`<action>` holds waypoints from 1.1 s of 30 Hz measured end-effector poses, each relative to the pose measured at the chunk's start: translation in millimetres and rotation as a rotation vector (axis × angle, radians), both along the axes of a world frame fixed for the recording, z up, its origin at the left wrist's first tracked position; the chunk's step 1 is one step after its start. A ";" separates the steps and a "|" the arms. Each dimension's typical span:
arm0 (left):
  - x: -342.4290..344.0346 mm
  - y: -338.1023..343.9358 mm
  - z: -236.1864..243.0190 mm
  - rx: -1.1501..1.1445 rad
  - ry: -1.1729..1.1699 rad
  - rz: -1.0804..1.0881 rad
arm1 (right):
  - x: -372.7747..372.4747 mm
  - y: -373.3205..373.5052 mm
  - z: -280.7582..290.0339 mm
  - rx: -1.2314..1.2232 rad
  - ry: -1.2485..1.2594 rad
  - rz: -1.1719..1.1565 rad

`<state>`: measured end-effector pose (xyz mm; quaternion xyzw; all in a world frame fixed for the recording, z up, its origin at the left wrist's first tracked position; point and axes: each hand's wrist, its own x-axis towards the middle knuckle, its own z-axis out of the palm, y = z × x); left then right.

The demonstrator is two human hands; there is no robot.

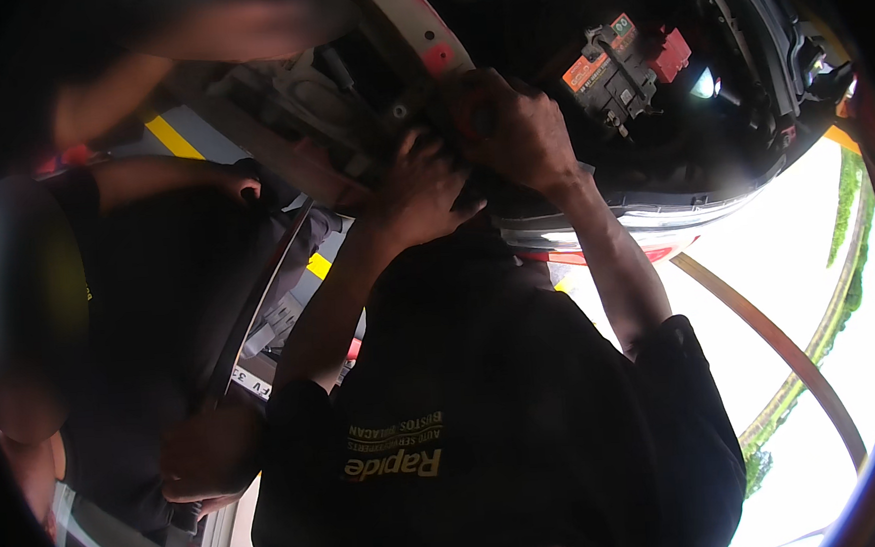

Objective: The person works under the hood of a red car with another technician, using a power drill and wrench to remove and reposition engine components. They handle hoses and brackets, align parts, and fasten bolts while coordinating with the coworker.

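My left hand [425,182] reaches up to the underside of a pale metal crossmember [407,15] in the car's engine bay, thumb out and fingers bent and apart, their tips in shadow. Just to its right, my right hand [522,138] is closed round a dark reddish thing at the beam's lower end, too shadowed to make out. Right of my hands is a black battery [622,97] with an orange label and a red terminal cover [670,54]. The bumper [644,216] curves below it.
A co-worker in dark clothing [149,301] stands close at the left, with arms and hands reaching in at the upper and lower left. Yellow floor markings [174,134] show behind them. Bright pavement with a strip of greenery [844,208] lies at the right, crossed by a curved brown band [762,329].
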<state>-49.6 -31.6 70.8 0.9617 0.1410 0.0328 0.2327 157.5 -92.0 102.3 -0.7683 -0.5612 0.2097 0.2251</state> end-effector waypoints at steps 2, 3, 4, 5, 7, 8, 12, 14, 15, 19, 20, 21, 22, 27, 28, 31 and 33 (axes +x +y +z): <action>-1.0 14.1 1.5 -0.015 -0.051 -0.041 | -1.5 1.0 2.0 -0.011 0.015 -0.011; -2.0 20.8 2.6 -0.012 -0.075 -0.039 | -3.3 1.4 4.2 -0.012 0.029 -0.022; -3.4 27.9 3.9 -0.008 -0.090 -0.038 | -4.7 2.6 7.6 0.010 0.035 -0.045; -5.2 32.9 5.6 -0.013 -0.107 -0.032 | -5.9 4.0 12.0 0.001 0.040 -0.036; -9.8 37.6 9.6 0.011 -0.144 0.048 | -4.7 8.4 24.8 -0.029 0.047 -0.043; -10.3 38.5 10.7 0.025 -0.196 0.098 | -1.7 11.1 32.5 0.050 0.008 -0.031; -0.1 36.3 9.9 -0.064 -0.338 0.252 | 26.0 13.4 71.3 0.074 -0.027 -0.034; 11.8 36.4 9.1 -0.245 -0.459 0.441 | 35.9 11.5 86.8 0.115 -0.038 -0.011; 18.3 36.3 9.9 -0.291 -0.530 0.518 | 38.1 10.9 93.1 0.138 -0.048 0.006; 39.3 25.2 21.0 -0.519 -0.755 0.832 | 30.1 10.4 113.0 0.243 -0.033 0.008; 41.8 22.9 24.2 -0.641 -0.800 0.916 | 26.5 11.1 118.4 0.268 -0.037 0.011; 42.7 22.3 26.4 -0.794 -0.834 1.002 | 21.9 11.8 123.6 0.266 -0.037 0.013; 44.6 23.7 27.5 -0.794 -0.872 1.086 | 17.9 12.0 129.5 0.266 -0.040 0.012; 31.4 45.1 22.3 -1.192 -0.768 1.073 | -4.0 10.4 148.8 0.267 -0.033 0.004; 28.3 47.1 21.2 -1.297 -0.819 1.034 | -8.0 9.8 149.2 0.268 0.019 -0.020; 18.3 45.7 22.0 -1.173 -0.725 0.937 | -17.9 7.0 145.4 0.266 0.060 -0.018; 15.2 42.9 25.0 -1.074 -0.772 0.972 | -22.4 5.1 141.1 0.283 0.065 0.005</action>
